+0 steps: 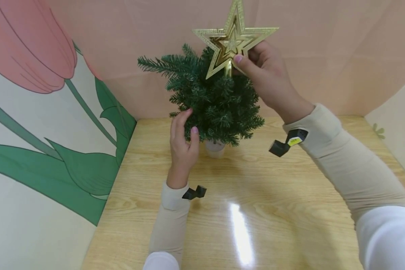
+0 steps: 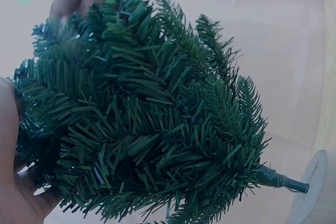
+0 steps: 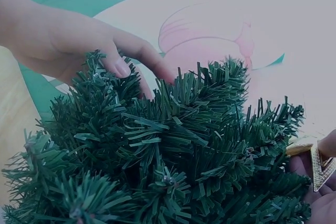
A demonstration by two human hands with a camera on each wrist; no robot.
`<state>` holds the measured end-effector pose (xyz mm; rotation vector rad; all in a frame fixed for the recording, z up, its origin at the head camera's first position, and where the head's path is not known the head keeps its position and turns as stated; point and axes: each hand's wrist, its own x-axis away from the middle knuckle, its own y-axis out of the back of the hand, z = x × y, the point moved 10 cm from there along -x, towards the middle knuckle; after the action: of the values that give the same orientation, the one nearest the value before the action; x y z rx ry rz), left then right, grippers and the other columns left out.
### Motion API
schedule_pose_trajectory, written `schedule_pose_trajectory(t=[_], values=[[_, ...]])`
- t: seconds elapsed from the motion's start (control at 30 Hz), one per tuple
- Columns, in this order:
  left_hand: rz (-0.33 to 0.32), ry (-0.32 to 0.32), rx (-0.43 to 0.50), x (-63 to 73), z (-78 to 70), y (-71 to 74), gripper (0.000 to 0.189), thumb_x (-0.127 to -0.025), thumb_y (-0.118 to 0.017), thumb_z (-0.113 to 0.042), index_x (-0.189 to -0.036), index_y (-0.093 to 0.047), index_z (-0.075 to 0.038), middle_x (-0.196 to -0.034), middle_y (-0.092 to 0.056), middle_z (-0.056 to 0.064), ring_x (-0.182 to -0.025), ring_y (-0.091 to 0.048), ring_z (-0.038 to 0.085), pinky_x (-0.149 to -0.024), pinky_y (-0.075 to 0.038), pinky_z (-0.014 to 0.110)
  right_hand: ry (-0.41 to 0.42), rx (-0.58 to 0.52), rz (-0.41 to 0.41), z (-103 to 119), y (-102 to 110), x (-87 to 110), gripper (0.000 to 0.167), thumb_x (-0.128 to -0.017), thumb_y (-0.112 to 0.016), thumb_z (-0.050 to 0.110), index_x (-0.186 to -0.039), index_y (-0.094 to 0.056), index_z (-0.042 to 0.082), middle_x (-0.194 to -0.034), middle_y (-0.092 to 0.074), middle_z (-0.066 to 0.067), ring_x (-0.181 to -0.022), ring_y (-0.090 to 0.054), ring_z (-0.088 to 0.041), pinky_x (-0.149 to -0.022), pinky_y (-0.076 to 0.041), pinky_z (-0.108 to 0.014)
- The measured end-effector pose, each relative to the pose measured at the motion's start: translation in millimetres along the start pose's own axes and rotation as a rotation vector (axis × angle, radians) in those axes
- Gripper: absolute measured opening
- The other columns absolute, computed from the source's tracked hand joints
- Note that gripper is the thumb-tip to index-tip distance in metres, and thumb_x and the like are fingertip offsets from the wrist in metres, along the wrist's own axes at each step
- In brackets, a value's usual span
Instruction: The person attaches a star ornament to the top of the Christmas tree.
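A small green artificial Christmas tree [image 1: 212, 105] stands in a white pot [image 1: 215, 148] on the table. My right hand [image 1: 270, 73] pinches a gold star tree topper [image 1: 234, 43] between thumb and fingers, holding it at the top of the tree. Whether the topper's tube sits on a branch is hard to tell. On the tree's left side, my left hand [image 1: 183, 146] has its fingers spread loosely at the branches. In the right wrist view the left hand [image 3: 79, 45] reaches over the foliage, and only a corner of the star [image 3: 319, 169] shows.
The wood-grain table [image 1: 202, 232] runs up to a pink backdrop [image 1: 324, 60]. To the left rises a wall panel with a printed tulip [image 1: 30, 45] and green leaves. Small black cameras sit on both wrists.
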<state>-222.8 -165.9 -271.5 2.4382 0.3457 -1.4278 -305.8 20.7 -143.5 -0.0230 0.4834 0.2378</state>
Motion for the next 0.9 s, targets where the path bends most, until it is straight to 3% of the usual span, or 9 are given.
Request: schedule_pose_trajectory(t=[0.23,0.57,0.9], values=[[-0.006,-0.002,0.004,0.7,0.8,-0.3,0.039,-0.098,-0.048,-0.005,-0.137,-0.046,0.001,-0.134,-0.048,0.018,-0.125,-0.045,0.032,-0.106,-0.036,0.046,-0.007,0.013,0.026,0.3,-2.0,1.0,0.022,-0.095,-0.060,0.005,-0.117,-0.060,0.000,-0.106,-0.065,-0.015,-0.097,-0.061,-0.026,-0.090,-0.049,-0.035],[-0.009,0.001,0.000,1.2,2.2,-0.4,0.038,-0.099,-0.047,-0.008,-0.136,-0.046,0.001,-0.134,-0.048,0.018,-0.126,-0.045,0.032,-0.106,-0.036,0.045,0.034,0.111,0.046,3.7,-3.7,-0.1,0.022,-0.096,-0.059,0.005,-0.117,-0.061,0.002,-0.104,-0.066,-0.014,-0.092,-0.062,-0.026,-0.085,-0.052,-0.032],[-0.006,0.010,0.001,1.3,1.8,-1.4,0.039,-0.100,-0.047,-0.010,-0.137,-0.046,0.001,-0.135,-0.049,0.017,-0.126,-0.045,0.032,-0.106,-0.035,0.046,0.070,0.118,0.061,7.0,-5.3,2.3,0.025,-0.096,-0.058,0.003,-0.120,-0.062,0.001,-0.101,-0.066,-0.013,-0.090,-0.062,-0.025,-0.084,-0.052,-0.031]])
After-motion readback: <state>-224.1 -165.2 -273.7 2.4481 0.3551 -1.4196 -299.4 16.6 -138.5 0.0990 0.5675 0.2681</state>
